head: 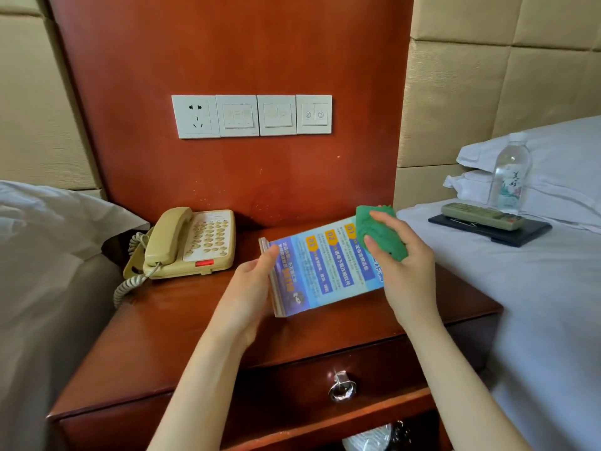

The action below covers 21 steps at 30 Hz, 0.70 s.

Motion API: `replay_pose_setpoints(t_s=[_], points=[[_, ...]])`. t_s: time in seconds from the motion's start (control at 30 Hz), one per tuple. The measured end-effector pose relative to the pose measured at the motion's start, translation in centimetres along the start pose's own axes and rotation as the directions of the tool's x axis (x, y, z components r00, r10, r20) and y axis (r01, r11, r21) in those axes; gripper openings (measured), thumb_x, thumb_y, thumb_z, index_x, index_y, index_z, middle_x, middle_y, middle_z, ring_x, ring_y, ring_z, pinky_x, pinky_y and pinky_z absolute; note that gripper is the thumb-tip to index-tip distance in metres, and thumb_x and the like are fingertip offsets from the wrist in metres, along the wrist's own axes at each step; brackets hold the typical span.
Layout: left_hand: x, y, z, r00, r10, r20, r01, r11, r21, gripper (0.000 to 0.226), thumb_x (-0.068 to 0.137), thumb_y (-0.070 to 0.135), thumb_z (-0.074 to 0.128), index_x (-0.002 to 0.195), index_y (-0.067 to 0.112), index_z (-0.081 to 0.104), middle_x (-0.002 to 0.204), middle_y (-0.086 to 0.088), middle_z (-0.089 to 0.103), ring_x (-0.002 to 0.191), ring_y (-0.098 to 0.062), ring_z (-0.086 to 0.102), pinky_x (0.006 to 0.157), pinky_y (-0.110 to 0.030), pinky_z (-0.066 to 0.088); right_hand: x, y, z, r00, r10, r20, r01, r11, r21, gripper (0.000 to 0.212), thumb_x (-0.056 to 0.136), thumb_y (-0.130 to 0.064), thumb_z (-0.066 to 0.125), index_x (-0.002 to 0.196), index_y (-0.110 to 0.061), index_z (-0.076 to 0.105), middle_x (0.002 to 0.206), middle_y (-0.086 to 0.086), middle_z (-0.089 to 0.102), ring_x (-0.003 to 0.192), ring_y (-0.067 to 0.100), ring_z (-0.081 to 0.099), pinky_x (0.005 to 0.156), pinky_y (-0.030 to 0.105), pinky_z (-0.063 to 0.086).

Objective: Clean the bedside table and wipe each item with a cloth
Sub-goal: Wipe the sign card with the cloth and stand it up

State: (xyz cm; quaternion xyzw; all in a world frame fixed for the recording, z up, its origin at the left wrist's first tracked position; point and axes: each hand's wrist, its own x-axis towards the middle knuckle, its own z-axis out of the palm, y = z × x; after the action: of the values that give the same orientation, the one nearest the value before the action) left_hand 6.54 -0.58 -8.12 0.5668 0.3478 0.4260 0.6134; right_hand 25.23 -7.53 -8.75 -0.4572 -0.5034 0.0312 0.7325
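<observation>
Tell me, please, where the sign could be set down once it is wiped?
The table is bare along its front edge, below the phone, and under the sign held by the left hand. The back left is crowded by the phone. On the right bed, the bottle and remote fill the near corner.

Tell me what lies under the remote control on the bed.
The remote control rests on a flat black tray on the right bed. What the remote covers on the tray cannot be seen.

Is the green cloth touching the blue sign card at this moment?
Touching. The head view shows the right hand pressing the green cloth onto the upper right corner of the blue sign card, with no gap visible between them.
</observation>
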Motion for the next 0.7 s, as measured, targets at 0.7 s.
replay_pose_setpoints(t_s=[0.7], points=[[-0.2, 0.1, 2.3, 0.954, 0.25, -0.167, -0.274, 0.951, -0.142, 0.041, 0.102, 0.034, 0.043, 0.109, 0.001, 0.066, 0.104, -0.016, 0.074, 0.101, -0.037, 0.069, 0.093, -0.063, 0.049, -1.3, 1.5, 2.0, 0.747, -0.353, 0.563, 0.607, 0.708, -0.361, 0.066, 0.073, 0.016, 0.058, 0.128, -0.021, 0.061, 0.146, -0.004, 0.041, 0.143, 0.016, 0.028, 0.119, 0.035, 0.015]])
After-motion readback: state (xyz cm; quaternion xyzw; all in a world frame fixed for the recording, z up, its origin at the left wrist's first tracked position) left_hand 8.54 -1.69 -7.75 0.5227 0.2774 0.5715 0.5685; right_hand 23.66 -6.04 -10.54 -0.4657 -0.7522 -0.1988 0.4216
